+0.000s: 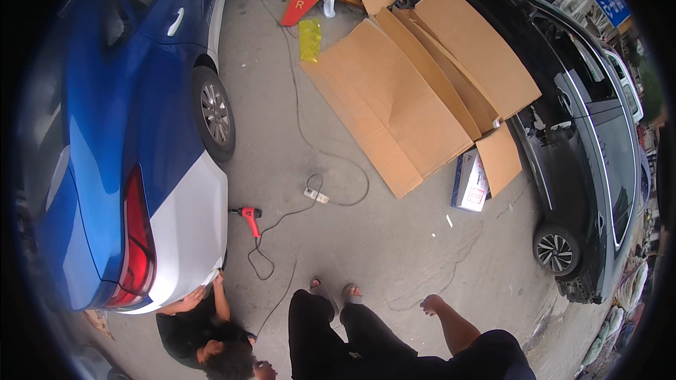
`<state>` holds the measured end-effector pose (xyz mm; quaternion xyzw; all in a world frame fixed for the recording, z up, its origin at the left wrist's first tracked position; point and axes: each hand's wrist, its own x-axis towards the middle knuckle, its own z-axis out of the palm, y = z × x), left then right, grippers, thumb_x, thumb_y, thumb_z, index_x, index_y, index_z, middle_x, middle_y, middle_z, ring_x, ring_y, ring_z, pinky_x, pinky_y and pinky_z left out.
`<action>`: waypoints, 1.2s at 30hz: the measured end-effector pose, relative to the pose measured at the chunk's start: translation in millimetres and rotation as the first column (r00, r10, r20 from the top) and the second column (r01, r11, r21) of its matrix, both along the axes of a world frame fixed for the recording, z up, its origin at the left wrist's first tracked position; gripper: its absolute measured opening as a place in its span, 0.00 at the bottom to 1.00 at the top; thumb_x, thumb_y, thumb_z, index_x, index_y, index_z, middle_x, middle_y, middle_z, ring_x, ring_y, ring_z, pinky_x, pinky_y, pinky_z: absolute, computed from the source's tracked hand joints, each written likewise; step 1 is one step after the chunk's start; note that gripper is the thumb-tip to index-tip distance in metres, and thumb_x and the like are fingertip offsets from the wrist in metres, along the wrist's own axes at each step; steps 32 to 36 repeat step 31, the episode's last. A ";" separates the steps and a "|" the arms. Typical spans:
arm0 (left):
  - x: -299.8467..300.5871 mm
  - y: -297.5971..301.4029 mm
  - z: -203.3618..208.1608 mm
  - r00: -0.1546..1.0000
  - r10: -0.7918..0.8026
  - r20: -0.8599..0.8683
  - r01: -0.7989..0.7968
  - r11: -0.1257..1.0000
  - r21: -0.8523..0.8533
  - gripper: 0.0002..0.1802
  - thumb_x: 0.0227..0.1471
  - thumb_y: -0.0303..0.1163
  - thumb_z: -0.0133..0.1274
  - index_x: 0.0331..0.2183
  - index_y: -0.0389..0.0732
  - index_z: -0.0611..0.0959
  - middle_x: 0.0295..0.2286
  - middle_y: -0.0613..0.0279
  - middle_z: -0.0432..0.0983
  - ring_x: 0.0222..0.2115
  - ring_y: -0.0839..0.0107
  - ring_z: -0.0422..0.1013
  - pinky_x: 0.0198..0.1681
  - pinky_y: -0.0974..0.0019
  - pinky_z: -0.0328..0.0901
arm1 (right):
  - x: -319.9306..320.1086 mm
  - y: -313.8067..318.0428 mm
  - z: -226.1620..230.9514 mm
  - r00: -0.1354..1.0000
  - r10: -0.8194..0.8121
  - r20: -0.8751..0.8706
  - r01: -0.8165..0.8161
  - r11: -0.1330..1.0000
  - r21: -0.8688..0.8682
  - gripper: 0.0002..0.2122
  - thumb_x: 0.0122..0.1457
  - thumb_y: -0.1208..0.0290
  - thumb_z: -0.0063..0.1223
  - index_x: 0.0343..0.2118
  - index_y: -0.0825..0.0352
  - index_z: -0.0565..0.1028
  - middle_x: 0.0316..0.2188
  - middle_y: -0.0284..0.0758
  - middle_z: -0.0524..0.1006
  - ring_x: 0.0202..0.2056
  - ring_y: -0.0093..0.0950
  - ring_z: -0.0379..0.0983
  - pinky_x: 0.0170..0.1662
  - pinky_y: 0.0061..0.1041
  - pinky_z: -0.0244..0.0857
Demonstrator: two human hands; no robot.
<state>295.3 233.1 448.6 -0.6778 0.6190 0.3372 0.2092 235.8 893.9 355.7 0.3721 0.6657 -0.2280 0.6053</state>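
My right hand point(434, 305) hangs over the concrete floor to the right of my feet, fingers loosely bent, with nothing visible in it. Only part of my left hand point(264, 371) shows at the lower edge, beside the head of a crouching co-worker point(190, 334); its fingers are too dim to make out. Both of the co-worker's hands touch the lower edge of the white bumper point(184, 239) on a blue car point(158, 119). A red corded heat gun point(250, 218) lies on the floor near that bumper.
A white power strip point(316, 195) and its looping cable lie on the floor ahead. Flattened cardboard point(394, 112) spreads beyond, with a white and blue box point(470, 181) at its near corner. A dark car point(574, 148) stands at the right. Farther off lies a yellow bag point(310, 40).
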 end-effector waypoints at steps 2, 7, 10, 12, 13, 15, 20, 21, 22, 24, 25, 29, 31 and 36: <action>-8.5 -3.6 -3.4 0.996 0.018 0.082 -0.028 0.992 0.123 0.15 0.54 0.26 0.54 0.44 0.39 0.74 0.25 0.59 0.73 0.23 0.66 0.70 0.26 0.59 0.70 | -109.2 6.8 2.4 0.971 0.100 -0.218 -0.114 0.992 -0.053 0.16 0.60 0.64 0.55 0.45 0.71 0.77 0.36 0.40 0.83 0.32 0.34 0.82 0.34 0.36 0.79; -182.4 3.6 -59.7 0.994 -0.055 0.095 0.034 0.977 0.211 0.14 0.54 0.28 0.54 0.44 0.39 0.75 0.27 0.59 0.74 0.25 0.67 0.72 0.29 0.59 0.71 | -329.7 -35.2 69.4 0.759 -0.284 -0.586 0.242 0.958 -0.152 0.15 0.59 0.64 0.56 0.42 0.70 0.78 0.32 0.39 0.83 0.26 0.31 0.80 0.28 0.32 0.77; -287.1 15.5 -69.6 0.992 -0.106 0.075 0.082 0.960 0.268 0.14 0.55 0.30 0.54 0.44 0.39 0.75 0.28 0.58 0.75 0.27 0.67 0.72 0.30 0.60 0.71 | -392.1 -31.2 108.4 0.782 -0.341 -0.522 0.342 0.934 -0.098 0.15 0.59 0.64 0.55 0.43 0.70 0.78 0.32 0.40 0.83 0.26 0.30 0.78 0.29 0.32 0.76; -365.2 30.8 -69.9 0.988 -0.149 0.039 0.132 0.950 0.284 0.14 0.55 0.31 0.53 0.44 0.39 0.76 0.29 0.58 0.75 0.27 0.67 0.73 0.31 0.60 0.72 | -406.1 -14.3 107.3 0.787 -0.454 -0.419 0.485 0.874 -0.036 0.15 0.60 0.64 0.55 0.43 0.70 0.78 0.33 0.41 0.83 0.25 0.31 0.77 0.30 0.33 0.75; -415.6 38.6 -69.0 0.983 -0.184 -0.002 0.177 0.944 0.279 0.14 0.55 0.31 0.53 0.44 0.40 0.76 0.30 0.58 0.76 0.28 0.67 0.73 0.31 0.60 0.72 | -406.9 -5.2 102.6 0.775 -0.504 -0.382 0.560 0.827 0.046 0.13 0.60 0.65 0.56 0.41 0.70 0.78 0.33 0.41 0.83 0.25 0.31 0.77 0.28 0.32 0.73; -568.4 48.2 -74.9 0.942 -0.198 -0.270 0.266 0.932 0.247 0.14 0.56 0.32 0.53 0.45 0.40 0.76 0.31 0.58 0.76 0.29 0.67 0.73 0.32 0.60 0.72 | -396.1 14.6 93.0 0.842 -0.502 -0.198 0.538 0.812 0.226 0.13 0.60 0.65 0.56 0.40 0.71 0.77 0.29 0.40 0.81 0.26 0.32 0.77 0.30 0.34 0.74; -1016.1 84.3 21.8 0.324 -0.194 -0.926 0.632 0.773 0.059 0.23 0.57 0.28 0.60 0.52 0.35 0.72 0.37 0.57 0.77 0.32 0.72 0.73 0.36 0.68 0.69 | -489.5 49.1 69.4 0.904 -0.399 0.154 0.360 0.905 0.227 0.13 0.62 0.61 0.51 0.37 0.70 0.75 0.31 0.42 0.80 0.28 0.34 0.78 0.34 0.39 0.77; -1077.1 94.6 51.6 0.227 -0.196 -0.954 0.634 0.773 -0.008 0.25 0.57 0.26 0.60 0.53 0.34 0.71 0.40 0.55 0.77 0.36 0.71 0.73 0.41 0.70 0.68 | -532.3 55.9 64.4 0.873 -0.469 0.130 0.433 0.871 0.232 0.14 0.62 0.61 0.51 0.38 0.69 0.75 0.32 0.43 0.80 0.29 0.34 0.78 0.34 0.39 0.77; -1131.7 102.0 76.8 0.164 -0.300 -0.940 0.658 0.743 -0.122 0.27 0.55 0.24 0.61 0.54 0.34 0.70 0.42 0.54 0.76 0.39 0.70 0.73 0.44 0.68 0.69 | -584.9 61.3 53.8 0.837 -0.537 0.107 0.509 0.835 0.208 0.15 0.62 0.61 0.54 0.42 0.70 0.74 0.34 0.44 0.80 0.30 0.35 0.79 0.35 0.39 0.78; -1227.6 117.2 102.4 0.153 -0.369 -0.917 0.628 0.752 -0.198 0.29 0.53 0.21 0.62 0.55 0.34 0.69 0.42 0.55 0.75 0.40 0.69 0.73 0.46 0.66 0.69 | -748.0 60.3 -10.0 0.752 -0.658 0.030 0.652 0.751 0.102 0.21 0.61 0.61 0.58 0.51 0.71 0.72 0.39 0.47 0.81 0.32 0.37 0.81 0.36 0.40 0.79; -1290.1 127.6 97.3 0.148 -0.392 -0.908 0.616 0.754 -0.226 0.31 0.53 0.21 0.62 0.56 0.35 0.68 0.43 0.54 0.75 0.42 0.68 0.73 0.47 0.66 0.68 | -836.9 63.7 -41.4 0.804 -0.594 -0.032 0.595 0.803 0.039 0.19 0.60 0.61 0.59 0.46 0.72 0.75 0.36 0.47 0.82 0.31 0.38 0.82 0.32 0.39 0.79; -1461.6 165.5 32.3 0.171 -0.504 -0.847 0.683 0.680 -0.267 0.40 0.51 0.25 0.65 0.61 0.36 0.63 0.54 0.48 0.68 0.53 0.60 0.68 0.57 0.58 0.63 | -1196.7 55.4 -139.9 0.780 0.019 -0.626 0.088 0.986 0.140 0.20 0.48 0.56 0.58 0.32 0.73 0.82 0.35 0.53 0.82 0.39 0.45 0.81 0.46 0.38 0.73; -1574.5 189.5 -4.3 0.066 -0.580 -0.812 0.766 0.551 -0.331 0.42 0.52 0.29 0.65 0.63 0.38 0.61 0.57 0.45 0.66 0.59 0.54 0.64 0.60 0.56 0.59 | -1356.2 35.1 -153.1 0.613 -0.163 -0.773 0.259 0.966 0.002 0.20 0.49 0.54 0.59 0.37 0.66 0.85 0.39 0.48 0.83 0.45 0.43 0.80 0.51 0.38 0.72; -1574.5 189.5 -4.3 0.066 -0.580 -0.812 0.766 0.551 -0.331 0.42 0.52 0.29 0.65 0.63 0.38 0.61 0.57 0.45 0.66 0.59 0.54 0.64 0.60 0.56 0.59 | -1356.2 35.1 -153.1 0.613 -0.163 -0.773 0.259 0.966 0.002 0.20 0.49 0.54 0.59 0.37 0.66 0.85 0.39 0.48 0.83 0.45 0.43 0.80 0.51 0.38 0.72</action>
